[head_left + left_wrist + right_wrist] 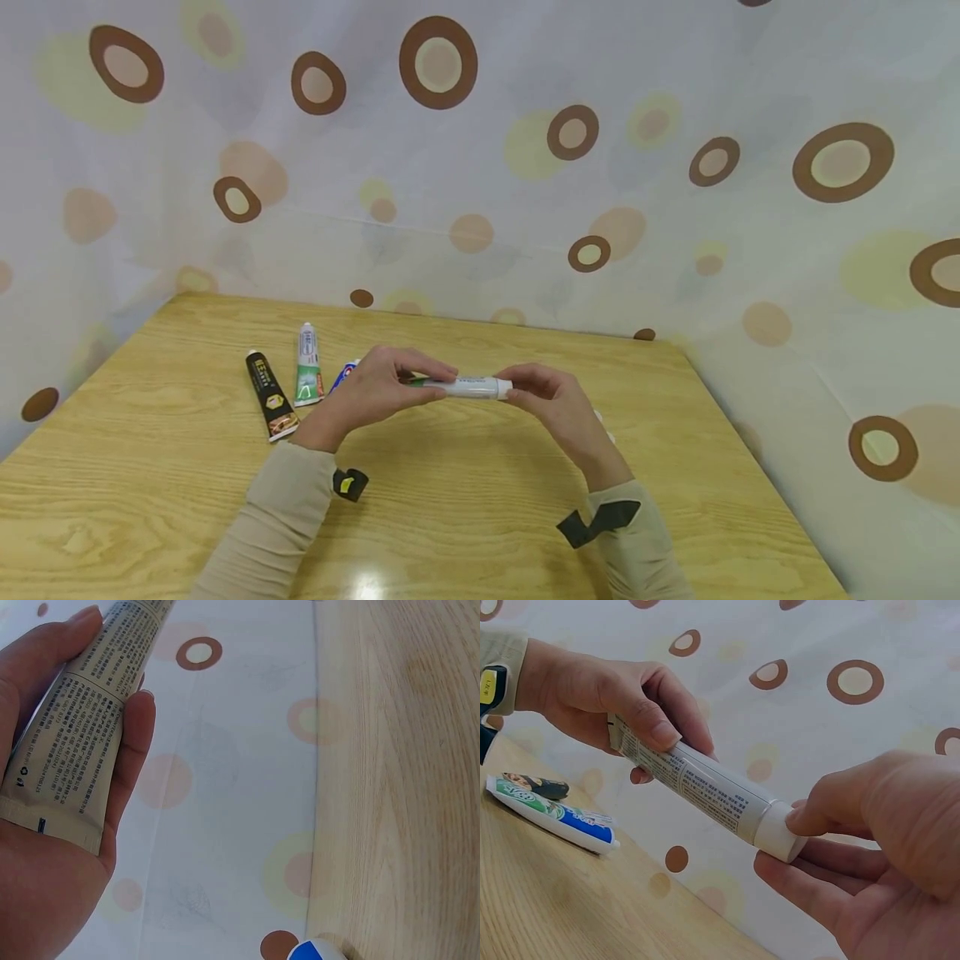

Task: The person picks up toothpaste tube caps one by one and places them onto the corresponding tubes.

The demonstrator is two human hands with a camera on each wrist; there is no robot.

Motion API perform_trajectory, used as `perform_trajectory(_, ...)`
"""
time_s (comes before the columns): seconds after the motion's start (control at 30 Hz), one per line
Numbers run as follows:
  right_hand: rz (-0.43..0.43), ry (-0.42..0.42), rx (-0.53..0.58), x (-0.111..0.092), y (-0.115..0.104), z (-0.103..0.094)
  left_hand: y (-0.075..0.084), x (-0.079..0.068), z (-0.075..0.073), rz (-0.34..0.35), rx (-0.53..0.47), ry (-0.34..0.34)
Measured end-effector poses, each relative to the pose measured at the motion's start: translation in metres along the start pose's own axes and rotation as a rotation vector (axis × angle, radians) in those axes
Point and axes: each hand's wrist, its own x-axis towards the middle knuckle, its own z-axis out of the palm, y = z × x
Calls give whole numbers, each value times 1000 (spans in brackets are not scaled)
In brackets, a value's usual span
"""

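Note:
A toothpaste tube (472,387) with fine printed text on its back is held up over the table, lying nearly level in the head view. My left hand (367,392) grips its body, thumb on one side and fingers on the other, the flat crimped end towards the palm in the left wrist view. At the other end, my right hand (558,412) pinches the white cap (780,832) between thumb and fingers. The cap sits on the tube's end. Part of the tube body (75,735) is hidden by the left fingers.
On the wooden table (450,508), left of the hands, lie a black tube (270,396), a white and green tube (308,367) and a blue one (345,373), partly covered by the left hand. Small white things (606,425) show behind the right wrist. A patterned sheet (480,183) stands around the table.

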Motion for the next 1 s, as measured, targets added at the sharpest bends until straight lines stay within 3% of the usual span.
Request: perform_trajectory(1.0, 18, 4, 43, 0, 0, 1, 1, 0, 0, -13, -28, -11)
